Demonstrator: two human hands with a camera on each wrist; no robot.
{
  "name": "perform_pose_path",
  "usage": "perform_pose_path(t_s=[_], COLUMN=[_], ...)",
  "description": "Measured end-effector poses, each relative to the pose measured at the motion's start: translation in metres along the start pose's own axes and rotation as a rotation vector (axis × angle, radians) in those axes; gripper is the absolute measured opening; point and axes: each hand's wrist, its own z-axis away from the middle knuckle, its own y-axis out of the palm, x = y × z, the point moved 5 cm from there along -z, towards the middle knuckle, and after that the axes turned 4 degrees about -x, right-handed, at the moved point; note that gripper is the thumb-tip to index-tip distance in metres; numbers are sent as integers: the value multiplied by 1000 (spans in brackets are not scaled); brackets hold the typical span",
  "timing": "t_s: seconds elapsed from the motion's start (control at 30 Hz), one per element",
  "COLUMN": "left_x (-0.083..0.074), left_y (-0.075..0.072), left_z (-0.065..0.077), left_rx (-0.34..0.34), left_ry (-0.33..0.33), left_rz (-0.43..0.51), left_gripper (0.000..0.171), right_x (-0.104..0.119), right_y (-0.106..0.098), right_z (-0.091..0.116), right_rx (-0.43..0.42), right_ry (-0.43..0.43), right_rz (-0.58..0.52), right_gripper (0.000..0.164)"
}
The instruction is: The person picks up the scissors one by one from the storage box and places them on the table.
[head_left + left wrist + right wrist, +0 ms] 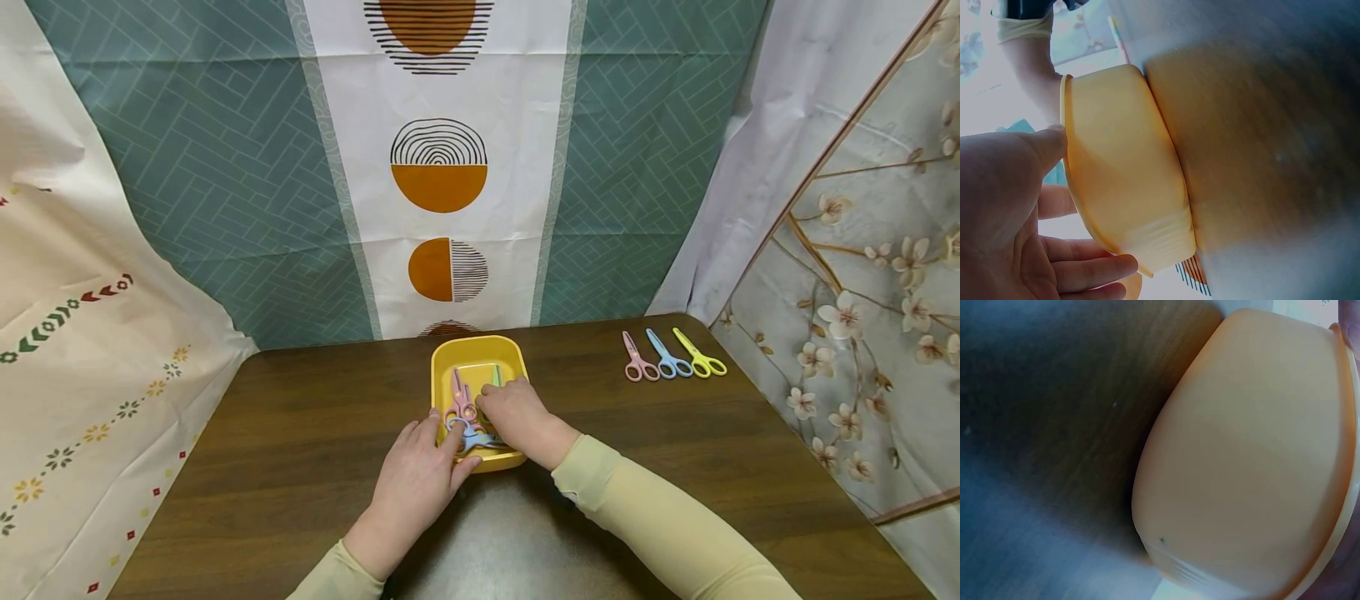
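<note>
A yellow plastic tub (pixel 480 343) stands on the table with several scissors inside. My left hand (pixel 416 467) holds its near left corner: the thumb lies at the near rim, some fingers run along the outside wall (pixel 1116 162), and the index finger reaches in over blue scissors (pixel 474 435). Pink scissors (pixel 461 396) lie beyond these, blades pointing away. My right hand (pixel 517 417) reaches over the right wall into the tub. Green scissors (pixel 497 375) show only their blade tip past this hand; whether its hidden fingers grip them I cannot tell.
At the table's far right lie pink scissors (pixel 635 358), blue scissors (pixel 667 354) and yellow scissors (pixel 699 353) in a row, blades pointing away. Fabric curtains (pixel 255 208) hang behind the brown wooden table (pixel 315 417) and along both sides.
</note>
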Motion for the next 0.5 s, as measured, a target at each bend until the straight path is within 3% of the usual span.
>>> perform_pose_path(t_s=[0.5], left_x=[0], left_y=[2], left_z=[-1], left_rx=[37], left_ry=[-9], left_rz=[-2], left_gripper=[54], right_x=[-3], right_y=[3], right_z=[1], right_rx=[-42], right_ry=[-28], right_rz=[-50], right_gripper=[22])
